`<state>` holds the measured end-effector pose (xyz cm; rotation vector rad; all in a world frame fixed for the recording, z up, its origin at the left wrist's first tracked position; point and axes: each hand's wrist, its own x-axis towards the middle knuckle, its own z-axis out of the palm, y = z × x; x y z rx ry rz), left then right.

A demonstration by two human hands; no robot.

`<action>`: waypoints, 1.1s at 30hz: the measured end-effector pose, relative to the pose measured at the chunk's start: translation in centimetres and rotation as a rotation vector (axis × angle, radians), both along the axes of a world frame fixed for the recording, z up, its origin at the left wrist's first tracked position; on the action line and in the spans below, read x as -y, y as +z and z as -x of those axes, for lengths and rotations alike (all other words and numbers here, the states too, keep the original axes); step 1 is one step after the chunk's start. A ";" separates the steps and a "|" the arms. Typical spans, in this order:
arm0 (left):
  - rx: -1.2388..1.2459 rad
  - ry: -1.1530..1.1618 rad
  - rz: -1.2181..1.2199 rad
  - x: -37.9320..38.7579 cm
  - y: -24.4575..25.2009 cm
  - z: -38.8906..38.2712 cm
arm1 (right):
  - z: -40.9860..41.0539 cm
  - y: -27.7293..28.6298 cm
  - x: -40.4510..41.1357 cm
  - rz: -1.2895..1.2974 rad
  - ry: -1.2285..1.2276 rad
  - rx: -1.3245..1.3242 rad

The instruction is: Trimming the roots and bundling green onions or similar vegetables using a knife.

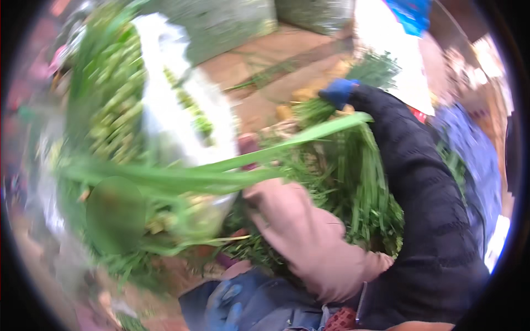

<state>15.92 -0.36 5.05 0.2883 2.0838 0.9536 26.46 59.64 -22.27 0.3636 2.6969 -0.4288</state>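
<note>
My right hand (338, 93), in a blue glove, reaches far forward at the end of a black quilted sleeve. It is closed around a bunch of feathery green herbs (315, 111), whose fine tips show beyond the hand. At the bottom, my left hand (225, 302), also blue-gloved, lies over dark blue cloth; it is blurred, its fingers look apart, and I see nothing in it. Long, flat green leaves (215, 176) stretch across the middle, between my two hands. More leafy greens (360, 182) hang beside my right sleeve.
A white plastic bag (186, 95) stands beside stacked pale-green vegetables (118, 107) on the left. Large wrapped bundles (227, 29) sit on the brown floor ahead. Something covered in pink cloth (302, 240) is bent before me. Blue-violet sheeting (472, 145) lies right of my arm.
</note>
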 end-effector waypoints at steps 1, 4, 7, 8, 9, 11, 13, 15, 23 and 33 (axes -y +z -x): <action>-0.009 0.019 -0.012 0.4 0.0 -0.1 | -0.1 -0.8 0.6 -0.152 0.069 -0.052; -0.029 0.063 -0.080 1.0 0.2 -0.3 | 0.9 -2.1 1.5 0.006 0.082 -0.012; 0.035 0.030 -0.123 1.3 1.3 0.4 | 2.2 -0.9 1.1 0.098 0.025 0.157; -0.043 0.002 -0.166 0.8 0.8 0.6 | 2.7 -0.2 0.8 0.127 -0.009 0.225; -0.123 -0.032 -0.209 0.8 0.9 0.7 | 3.0 1.0 0.4 0.153 -0.044 0.258; -0.252 -0.024 -0.268 1.0 1.6 0.8 | 3.1 3.3 0.5 -0.030 0.105 0.030; -0.340 0.067 -0.325 1.6 2.6 1.3 | 3.8 5.8 1.3 0.316 -0.106 -0.176; -0.394 0.254 -0.407 2.7 4.1 3.0 | 3.8 9.6 2.6 0.139 -0.181 -0.144; -1.227 0.239 -0.015 1.7 3.3 24.1 | -2.7 28.8 24.3 1.071 -0.470 -0.670; -0.866 0.425 0.208 1.2 -1.5 32.7 | -0.4 33.3 40.8 1.009 -0.017 -0.567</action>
